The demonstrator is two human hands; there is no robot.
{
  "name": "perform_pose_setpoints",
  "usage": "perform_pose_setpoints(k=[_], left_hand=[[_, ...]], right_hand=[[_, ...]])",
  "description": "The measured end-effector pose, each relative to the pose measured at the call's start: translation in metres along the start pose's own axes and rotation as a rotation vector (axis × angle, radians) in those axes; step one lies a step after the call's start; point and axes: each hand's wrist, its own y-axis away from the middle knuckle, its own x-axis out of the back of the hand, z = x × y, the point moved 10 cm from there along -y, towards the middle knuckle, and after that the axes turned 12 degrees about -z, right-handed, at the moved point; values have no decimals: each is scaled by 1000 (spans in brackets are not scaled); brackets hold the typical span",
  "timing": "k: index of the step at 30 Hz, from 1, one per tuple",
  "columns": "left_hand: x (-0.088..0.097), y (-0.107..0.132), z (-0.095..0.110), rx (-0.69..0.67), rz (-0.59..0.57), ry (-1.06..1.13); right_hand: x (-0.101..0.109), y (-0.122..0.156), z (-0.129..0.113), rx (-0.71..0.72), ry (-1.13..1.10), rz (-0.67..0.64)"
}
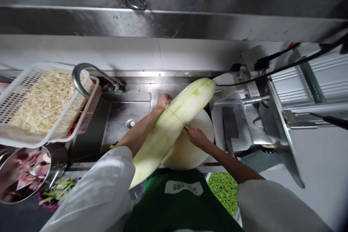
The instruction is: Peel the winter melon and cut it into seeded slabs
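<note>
So in the head view, a huge pale-green gourd (171, 130) lies slantwise over a round white board (185, 156), one end by the apron (152, 212), the other up and right. The right hand (197, 137), on its right flank, is closed round a knife (178, 118), blade square across the long axis. The left hand (164, 100) curls against the opposite flank (can't tell if it's pinching the blade tip).

Round board (187, 154) partly hidden behind the pale gourd (164, 134)
</note>
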Motion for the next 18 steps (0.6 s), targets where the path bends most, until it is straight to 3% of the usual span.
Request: perform_pose_setpoints(k=[5,10,14,18], left_hand=[[5,6,1,25,56,-7],[12,7,-6,84,98,-9],[11,4,-11,119,95,0],[7,4,-9,104,90,-9]], right_hand=[[3,1,1,-35,-13,21],[7,22,4,-59,-25,72],[-6,30,16,-99,-26,78],[-25,19,21,-100,-12,60]])
